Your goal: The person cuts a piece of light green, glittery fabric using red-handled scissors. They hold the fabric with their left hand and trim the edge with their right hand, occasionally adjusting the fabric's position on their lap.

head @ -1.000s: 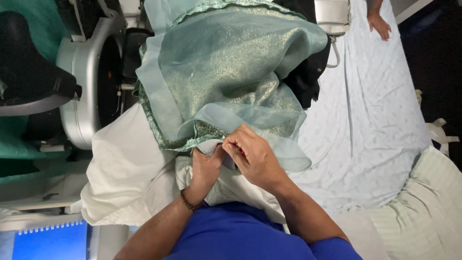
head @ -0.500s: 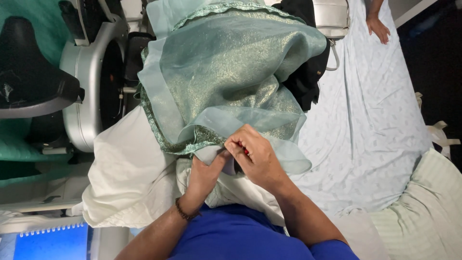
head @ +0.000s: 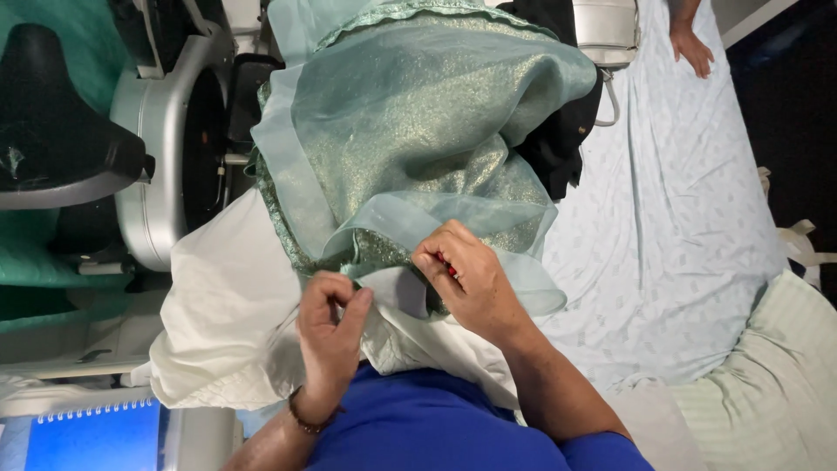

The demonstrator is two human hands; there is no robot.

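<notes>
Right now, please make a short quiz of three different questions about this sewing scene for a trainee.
1. True or false: the left hand is pinching something small between thumb and finger above the white cloth.
2. Which fabric does the right hand rest on? A) a striped cushion B) the shiny green fabric C) a blue notebook
3. Fill in: another person's hand lies on the pale ______ at the top right.

Key
1. True.
2. B; a small red item shows in its grip.
3. Sheet.
</notes>
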